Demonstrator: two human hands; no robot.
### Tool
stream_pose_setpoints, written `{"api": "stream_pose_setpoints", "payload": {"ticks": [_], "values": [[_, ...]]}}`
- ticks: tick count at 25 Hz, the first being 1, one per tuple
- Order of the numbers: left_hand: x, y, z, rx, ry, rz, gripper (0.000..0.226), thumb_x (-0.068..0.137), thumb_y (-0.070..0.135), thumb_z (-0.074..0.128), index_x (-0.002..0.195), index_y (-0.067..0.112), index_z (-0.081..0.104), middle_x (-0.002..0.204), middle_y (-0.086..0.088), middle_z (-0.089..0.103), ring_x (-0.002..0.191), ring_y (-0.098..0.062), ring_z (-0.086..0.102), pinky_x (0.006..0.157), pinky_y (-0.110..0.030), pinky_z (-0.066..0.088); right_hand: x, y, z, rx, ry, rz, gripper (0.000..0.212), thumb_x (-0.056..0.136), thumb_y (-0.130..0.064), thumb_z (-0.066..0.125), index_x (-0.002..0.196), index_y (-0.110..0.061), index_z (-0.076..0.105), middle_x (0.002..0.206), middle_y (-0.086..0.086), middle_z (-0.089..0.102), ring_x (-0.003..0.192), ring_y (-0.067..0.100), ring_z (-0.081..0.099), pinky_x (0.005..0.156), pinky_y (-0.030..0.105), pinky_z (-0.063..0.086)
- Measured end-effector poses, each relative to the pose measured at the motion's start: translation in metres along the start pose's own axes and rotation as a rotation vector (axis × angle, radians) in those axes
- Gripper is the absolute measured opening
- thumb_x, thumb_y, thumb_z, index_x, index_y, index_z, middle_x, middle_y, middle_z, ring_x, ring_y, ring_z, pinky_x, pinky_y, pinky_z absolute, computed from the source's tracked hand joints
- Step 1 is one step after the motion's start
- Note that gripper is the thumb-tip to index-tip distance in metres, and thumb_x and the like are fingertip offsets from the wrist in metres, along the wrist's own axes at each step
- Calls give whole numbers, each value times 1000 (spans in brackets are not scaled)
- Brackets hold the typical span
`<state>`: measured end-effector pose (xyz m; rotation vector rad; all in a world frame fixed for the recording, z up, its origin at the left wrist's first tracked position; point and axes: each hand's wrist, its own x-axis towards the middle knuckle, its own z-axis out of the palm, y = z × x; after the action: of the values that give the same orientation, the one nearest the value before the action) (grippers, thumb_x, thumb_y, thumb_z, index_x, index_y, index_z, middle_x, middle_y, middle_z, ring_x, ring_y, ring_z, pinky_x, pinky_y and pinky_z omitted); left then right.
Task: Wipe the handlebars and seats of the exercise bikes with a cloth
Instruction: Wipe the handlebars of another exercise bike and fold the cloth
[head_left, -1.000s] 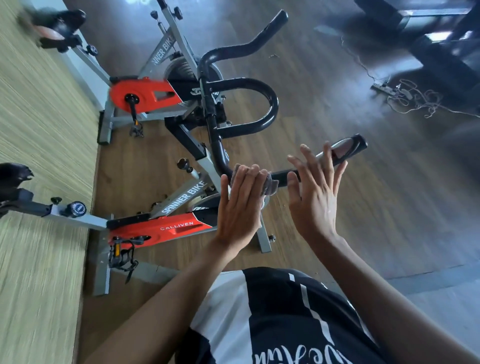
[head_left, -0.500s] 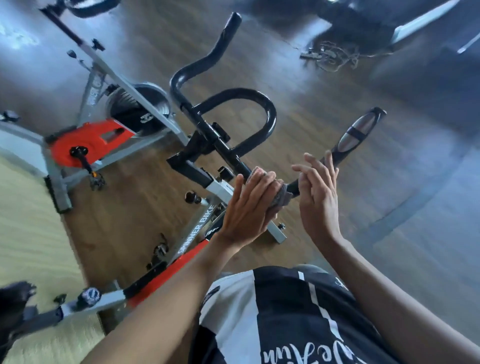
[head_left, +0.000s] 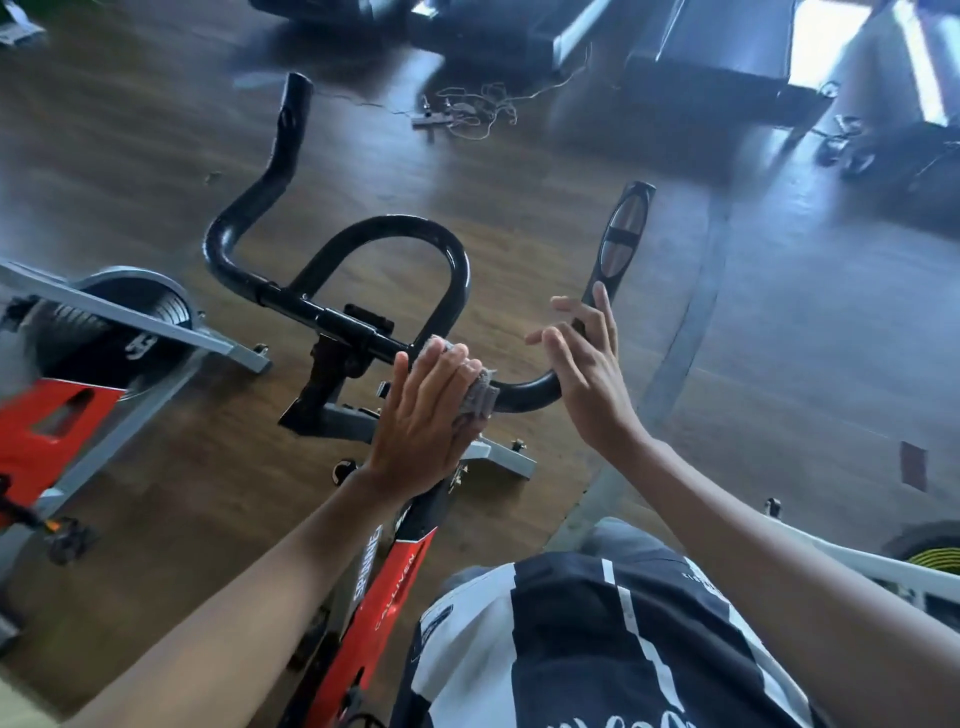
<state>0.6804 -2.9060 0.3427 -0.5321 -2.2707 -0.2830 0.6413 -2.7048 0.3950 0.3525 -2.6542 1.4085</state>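
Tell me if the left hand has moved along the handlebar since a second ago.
No: the left hand still presses the cloth on the handlebar just beside the centre loop.

Near bike (head_left: 384, 597) bottom centre, under the left forearm, running up to handlebars (head_left: 291, 301) mid-frame. Cloth (head_left: 480, 397) draped on the crossbar just right of the centre loop. Left hand (head_left: 426, 421) laid flat on the cloth, fingers straight. Right hand (head_left: 587, 374) just right of it at the bend of the right horn, fingers spread, apart from the cloth. Second bike (head_left: 156, 322) at left edge, beside the near one. Cable tangle (head_left: 467, 111) on floor (head_left: 519, 208) beyond the handlebars. Machine bases (head_left: 717, 78) behind that, along the top. Another frame (head_left: 857, 564) lower right, behind the right forearm.
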Motion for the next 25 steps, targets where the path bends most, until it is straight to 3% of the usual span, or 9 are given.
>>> {"api": "stream_pose_setpoints", "payload": {"ticks": [9, 13, 16, 20, 25], "values": [[0, 21, 5, -63, 30, -41, 52, 104, 40, 31, 137, 2, 42, 143, -16, 39, 141, -35, 29, 123, -49, 10, -2, -3, 1, 31, 21, 10, 44, 104, -36, 33, 101, -14, 71, 139, -5, 42, 151, 7, -1, 110, 3, -5], [3, 36, 5, -62, 38, -70, 50, 105, 40, 33, 138, 4, 41, 144, -14, 39, 143, -31, 27, 123, -50, 13, -2, -1, 1, 5, 10, -8, 53, 101, -49, 29, 100, -15, 70, 140, -6, 43, 151, 4, -3, 112, 7, -5], [6, 57, 6, -27, 28, -149, 51, 103, 40, 36, 139, 4, 39, 145, -14, 38, 145, -31, 25, 121, -54, 16, -1, 4, 0, -7, -2, -45, 53, 100, -50, 29, 100, -16, 69, 139, -4, 45, 152, 8, -1, 119, 17, -1], [13, 91, 9, 35, 23, -316, 53, 103, 41, 37, 139, 2, 40, 145, -15, 38, 144, -34, 27, 121, -55, 17, -2, 11, -9, -56, -43, -127, 48, 102, -43, 30, 102, -15, 69, 141, -2, 48, 153, 13, 2, 124, 44, 11], [32, 131, 20, 143, 59, -515, 48, 103, 35, 41, 136, 2, 46, 142, -15, 43, 144, -33, 30, 121, -53, 18, 6, 22, -47, -262, -232, -308, 45, 102, -42, 25, 123, -31, 64, 148, -13, 46, 152, 9, 10, 117, 27, 10]]}}
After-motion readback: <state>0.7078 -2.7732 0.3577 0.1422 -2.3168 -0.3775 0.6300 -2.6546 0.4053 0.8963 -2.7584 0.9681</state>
